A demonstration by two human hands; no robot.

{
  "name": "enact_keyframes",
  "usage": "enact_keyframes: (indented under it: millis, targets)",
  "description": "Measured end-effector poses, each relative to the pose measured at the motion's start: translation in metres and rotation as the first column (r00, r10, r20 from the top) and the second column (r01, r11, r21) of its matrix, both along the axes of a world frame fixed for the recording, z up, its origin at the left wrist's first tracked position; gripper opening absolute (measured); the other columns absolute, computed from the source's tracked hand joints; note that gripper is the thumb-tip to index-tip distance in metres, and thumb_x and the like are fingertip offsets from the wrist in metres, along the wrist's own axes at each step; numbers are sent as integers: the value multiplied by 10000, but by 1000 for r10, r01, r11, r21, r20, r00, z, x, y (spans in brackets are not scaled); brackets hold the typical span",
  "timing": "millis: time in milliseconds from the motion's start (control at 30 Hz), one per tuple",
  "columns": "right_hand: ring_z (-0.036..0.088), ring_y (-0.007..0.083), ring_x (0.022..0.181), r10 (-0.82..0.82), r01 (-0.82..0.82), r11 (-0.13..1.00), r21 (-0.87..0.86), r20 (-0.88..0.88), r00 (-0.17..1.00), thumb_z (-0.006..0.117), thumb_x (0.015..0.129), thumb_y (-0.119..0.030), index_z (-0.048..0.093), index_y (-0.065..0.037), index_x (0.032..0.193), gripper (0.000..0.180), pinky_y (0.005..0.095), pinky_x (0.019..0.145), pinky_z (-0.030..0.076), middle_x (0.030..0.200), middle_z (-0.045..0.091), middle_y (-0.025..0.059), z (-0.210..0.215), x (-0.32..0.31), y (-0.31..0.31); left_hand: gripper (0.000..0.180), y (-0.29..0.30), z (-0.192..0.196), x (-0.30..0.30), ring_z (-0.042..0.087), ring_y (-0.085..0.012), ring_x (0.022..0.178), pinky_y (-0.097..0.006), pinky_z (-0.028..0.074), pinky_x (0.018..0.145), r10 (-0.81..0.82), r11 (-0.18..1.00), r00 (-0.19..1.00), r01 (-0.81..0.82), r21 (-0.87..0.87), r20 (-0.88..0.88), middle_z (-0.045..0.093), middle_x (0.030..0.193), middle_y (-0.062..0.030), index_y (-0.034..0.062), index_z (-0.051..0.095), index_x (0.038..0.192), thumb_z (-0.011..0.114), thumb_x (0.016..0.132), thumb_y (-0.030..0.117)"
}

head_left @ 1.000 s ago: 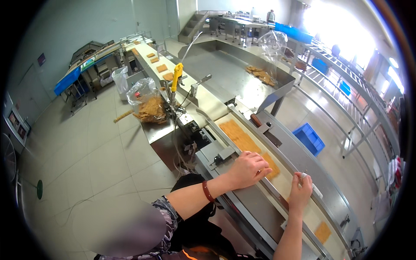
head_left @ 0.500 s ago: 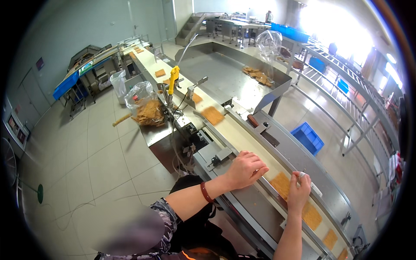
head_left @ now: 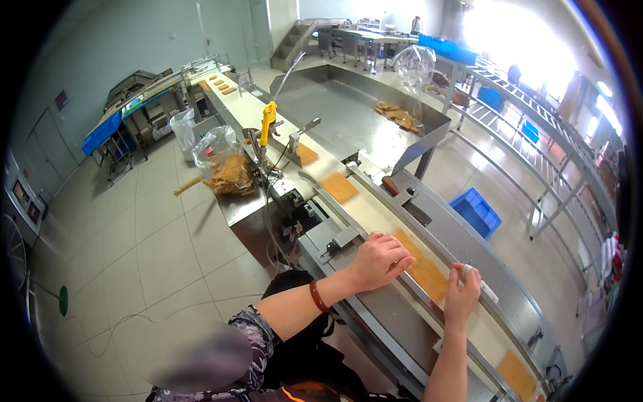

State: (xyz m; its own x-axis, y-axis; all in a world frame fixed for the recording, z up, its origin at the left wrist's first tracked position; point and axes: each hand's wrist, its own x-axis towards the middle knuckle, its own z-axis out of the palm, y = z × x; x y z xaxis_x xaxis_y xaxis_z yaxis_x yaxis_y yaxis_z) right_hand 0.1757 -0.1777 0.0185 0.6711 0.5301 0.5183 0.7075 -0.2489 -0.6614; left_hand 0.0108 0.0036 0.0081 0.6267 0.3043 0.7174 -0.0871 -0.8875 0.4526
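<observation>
My left hand (head_left: pixel 380 260), a brown bracelet on its wrist, rests by the near rail of the conveyor belt (head_left: pixel 375 209). Its fingers are loosely curled, and nothing shows in them. Over the far rail, my right hand (head_left: pixel 463 292) has its fingers drawn together; something white wraps one fingertip, and no held item shows. Flat golden-brown pieces (head_left: pixel 426 271) lie on the cream belt between and partly behind my hands. One more piece (head_left: pixel 338 187) is farther up the belt, and another (head_left: pixel 516 374) sits past my right hand.
A clear bag of brown pieces (head_left: pixel 231 173) stands left of the belt, near a yellow-handled device (head_left: pixel 268 122). Beyond the belt is a steel trough (head_left: pixel 328 100) with brown pieces in it. A blue crate (head_left: pixel 475 213) is on the floor, right of the belt.
The flat pieces have moved along the belt toward the lower right. More small pieces have come onto its far end. Both my hands stay in place.
</observation>
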Motion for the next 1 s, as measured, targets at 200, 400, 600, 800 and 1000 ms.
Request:
enact_keyframes:
  millis: [200, 400, 600, 800, 1000]
  targets:
    - [609, 298, 1005, 11, -11, 1000, 5, -6, 1000, 664, 947, -39, 681, -9, 992, 57, 405, 904, 489, 1008, 685, 101, 3, -2, 0, 195, 1, 0, 0, 667, -226, 888, -392, 461, 907, 17, 1000, 1000, -17, 13, -20, 697, 872, -26, 105, 709, 903, 676, 1014, 262]
    - [610, 300, 1009, 7, -7, 1000, -4, 15, 1000, 659, 946, -36, 683, -8, 997, 62, 405, 903, 490, 1006, 686, 102, 3, -2, -1, 194, 0, -1, 0, 670, -225, 892, -390, 461, 905, 31, 999, 1000, -31, 27, -3, 703, 879, -24, 104, 711, 904, 681, 1010, 263]
    - [612, 296, 1015, -2, 2, 1000, 3, -20, 1000, 660, 945, -40, 689, -13, 1008, 75, 406, 902, 492, 1001, 685, 104, 1, -1, -2, 192, 1, 2, -1, 673, -229, 889, -393, 459, 909, 27, 999, 1000, -27, 20, 3, 707, 877, -29, 100, 718, 904, 684, 1005, 260]
    - [615, 299, 1022, 12, -12, 1000, 9, -17, 1000, 664, 939, -40, 692, -15, 1014, 84, 405, 906, 492, 1006, 686, 107, 3, -2, -2, 189, 1, 3, -1, 674, -231, 890, -387, 459, 910, 38, 999, 999, -38, 19, -10, 716, 881, -32, 105, 725, 901, 688, 1001, 262]
    - [617, 308, 1017, 9, -9, 1000, 5, 13, 1000, 665, 938, -45, 695, -17, 1014, 86, 410, 907, 493, 1009, 691, 107, 3, -2, -1, 193, 1, 2, 0, 675, -243, 892, -391, 457, 907, 45, 999, 999, -45, 6, 9, 719, 869, -35, 104, 726, 881, 692, 992, 258]
